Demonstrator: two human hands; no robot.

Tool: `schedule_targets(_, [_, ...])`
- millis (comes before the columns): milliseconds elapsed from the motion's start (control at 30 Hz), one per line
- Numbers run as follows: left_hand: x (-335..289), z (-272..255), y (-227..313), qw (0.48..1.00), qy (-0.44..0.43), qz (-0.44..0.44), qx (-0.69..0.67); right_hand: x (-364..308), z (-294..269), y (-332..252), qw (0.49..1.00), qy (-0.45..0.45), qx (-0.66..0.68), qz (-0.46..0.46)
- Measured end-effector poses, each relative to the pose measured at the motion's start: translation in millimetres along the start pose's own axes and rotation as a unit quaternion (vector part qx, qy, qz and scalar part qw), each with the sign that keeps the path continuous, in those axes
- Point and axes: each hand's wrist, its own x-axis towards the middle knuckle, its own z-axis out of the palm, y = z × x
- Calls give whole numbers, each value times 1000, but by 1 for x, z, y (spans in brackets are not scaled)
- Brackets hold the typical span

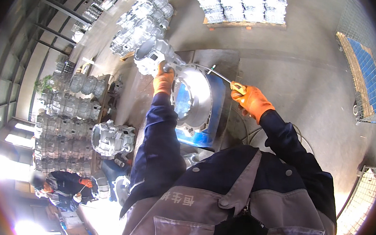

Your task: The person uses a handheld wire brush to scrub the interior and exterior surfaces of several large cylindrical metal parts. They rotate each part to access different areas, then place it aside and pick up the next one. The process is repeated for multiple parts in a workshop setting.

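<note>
Two orange-gloved hands show near the middle of the frame. The right hand (254, 103), right of centre, is closed around the yellow handle of a long-shafted tool (223, 77) angled toward the upper left. The left hand (163, 79) bends against the upper-left edge of a ring-shaped metal casting (204, 96); I cannot tell how firmly it grips. The casting sits mid-frame over a blue stand (215, 113).
</note>
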Motion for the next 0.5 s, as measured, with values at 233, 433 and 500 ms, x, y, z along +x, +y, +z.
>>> schedule_targets(233, [-11,-21,21,992,-100,-32,-63,35,10,13,998,-25,31,-49])
schedule_targets(433, [-10,-16,16,995,-89,-26,-43,24,4,2,999,35,12,31])
schedule_targets(500, [-6,-14,13,996,-78,-13,-34,23,2,0,998,11,45,-32])
